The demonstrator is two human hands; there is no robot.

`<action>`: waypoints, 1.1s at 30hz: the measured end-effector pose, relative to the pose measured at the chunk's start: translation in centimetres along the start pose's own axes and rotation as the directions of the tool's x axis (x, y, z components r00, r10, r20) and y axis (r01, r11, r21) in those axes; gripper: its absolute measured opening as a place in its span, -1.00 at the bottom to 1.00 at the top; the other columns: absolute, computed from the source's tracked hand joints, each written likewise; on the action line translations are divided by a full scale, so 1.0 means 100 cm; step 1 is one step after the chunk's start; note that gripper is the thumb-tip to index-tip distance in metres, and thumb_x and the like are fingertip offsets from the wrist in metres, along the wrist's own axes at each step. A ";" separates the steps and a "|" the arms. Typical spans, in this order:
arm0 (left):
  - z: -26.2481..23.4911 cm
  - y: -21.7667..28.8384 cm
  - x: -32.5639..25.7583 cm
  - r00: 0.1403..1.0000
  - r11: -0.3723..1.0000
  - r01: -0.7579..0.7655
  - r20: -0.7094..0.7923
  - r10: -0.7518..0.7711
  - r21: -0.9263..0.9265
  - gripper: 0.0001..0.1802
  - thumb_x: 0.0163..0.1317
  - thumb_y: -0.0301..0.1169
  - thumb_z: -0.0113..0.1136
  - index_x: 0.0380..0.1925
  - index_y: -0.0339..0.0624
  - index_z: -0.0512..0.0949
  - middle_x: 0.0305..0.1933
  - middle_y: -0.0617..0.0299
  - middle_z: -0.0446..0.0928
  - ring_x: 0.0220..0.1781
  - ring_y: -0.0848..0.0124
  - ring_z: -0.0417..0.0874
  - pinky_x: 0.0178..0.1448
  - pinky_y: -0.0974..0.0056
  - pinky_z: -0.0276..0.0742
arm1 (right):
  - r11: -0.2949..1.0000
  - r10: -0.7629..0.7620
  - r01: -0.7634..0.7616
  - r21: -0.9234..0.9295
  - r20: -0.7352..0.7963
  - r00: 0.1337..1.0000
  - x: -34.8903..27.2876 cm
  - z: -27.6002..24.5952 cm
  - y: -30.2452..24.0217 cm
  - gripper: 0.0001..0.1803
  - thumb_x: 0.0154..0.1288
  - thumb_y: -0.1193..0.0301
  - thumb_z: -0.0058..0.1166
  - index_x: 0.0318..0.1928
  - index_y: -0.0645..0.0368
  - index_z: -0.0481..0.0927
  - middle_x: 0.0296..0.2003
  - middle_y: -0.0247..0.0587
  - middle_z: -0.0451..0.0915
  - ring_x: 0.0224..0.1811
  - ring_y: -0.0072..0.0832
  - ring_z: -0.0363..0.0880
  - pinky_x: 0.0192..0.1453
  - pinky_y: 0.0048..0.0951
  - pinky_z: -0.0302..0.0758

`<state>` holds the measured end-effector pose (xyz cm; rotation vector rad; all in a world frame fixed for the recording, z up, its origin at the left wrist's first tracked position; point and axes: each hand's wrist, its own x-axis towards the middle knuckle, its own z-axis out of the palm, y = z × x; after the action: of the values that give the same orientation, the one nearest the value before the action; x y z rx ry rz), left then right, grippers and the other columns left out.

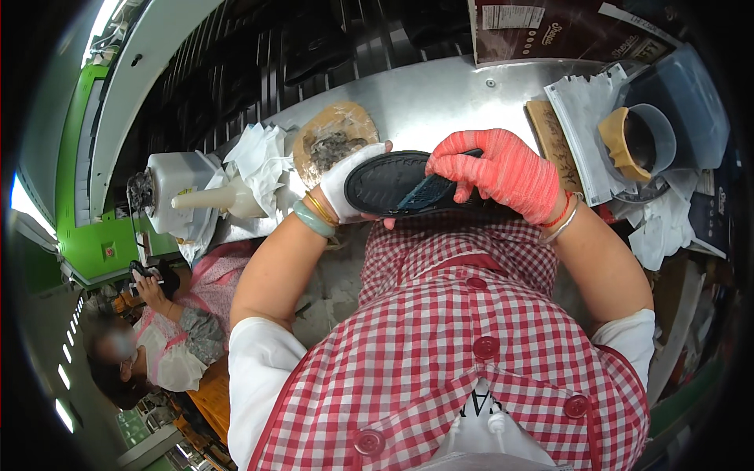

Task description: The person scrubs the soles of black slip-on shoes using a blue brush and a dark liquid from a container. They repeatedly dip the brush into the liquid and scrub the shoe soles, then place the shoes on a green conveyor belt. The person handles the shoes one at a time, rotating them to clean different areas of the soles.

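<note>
Left hand (pixel 339 187) cups the black shoe sole (pixel 371 185) from beneath, between both hands; right hand (pixel 500 174), wrist angled inward, fingers curled, grips the blue-bristled brush (pixel 426 191) over it.

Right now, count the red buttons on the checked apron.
4: the top button, highest in the picture; the middle button below it; the left button and the right button, lower still, toward either side. Others may be hidden.

Bare forearms (pixel 275 263) angled inward, white-gloved left grip (pixel 338 188) clasping, apparently from below, partly hidden, coral-gloved right grip (pixel 506 171) pinching.
</note>
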<state>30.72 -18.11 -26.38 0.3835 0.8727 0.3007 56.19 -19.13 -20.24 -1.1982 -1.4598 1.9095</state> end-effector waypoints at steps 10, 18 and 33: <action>0.007 0.014 -0.003 0.989 0.981 0.056 0.143 -0.029 -0.188 -0.57 0.36 -0.10 -0.15 -0.07 -0.22 0.49 -0.20 0.10 0.62 -0.25 0.28 0.65 -0.16 0.26 0.58 | 0.990 -0.062 0.066 -0.125 0.038 0.997 -0.001 -0.017 0.003 -0.72 0.17 0.26 0.13 -0.18 0.16 0.64 -0.46 -0.28 0.61 -0.55 -0.57 0.56 -0.41 -0.54 0.47; 0.005 0.015 0.001 0.999 0.965 0.029 0.023 -0.023 -0.260 -0.49 0.37 -0.06 -0.21 0.01 -0.26 0.44 -0.07 0.04 0.58 -0.14 0.20 0.63 -0.06 0.22 0.54 | 0.988 -0.049 0.046 -0.151 -0.019 0.999 -0.015 -0.034 0.007 -0.75 0.18 0.27 0.10 -0.20 0.12 0.64 -0.46 -0.33 0.60 -0.57 -0.61 0.53 -0.43 -0.56 0.46; 0.029 0.005 -0.004 0.988 0.983 -0.023 -0.152 -0.006 -0.184 -0.41 0.32 -0.02 -0.19 -0.01 -0.39 0.43 -0.18 -0.07 0.59 -0.43 0.06 0.67 -0.58 0.11 0.60 | 0.999 -0.037 0.027 -0.042 -0.254 0.967 -0.079 -0.049 0.014 -0.75 0.20 0.31 0.12 -0.20 0.22 0.63 -0.43 -0.32 0.59 -0.54 -0.63 0.51 -0.38 -0.62 0.47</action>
<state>32.71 -18.46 -24.19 0.1925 0.9840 0.4203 64.61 -23.03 -18.97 -1.3722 -1.3733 1.6426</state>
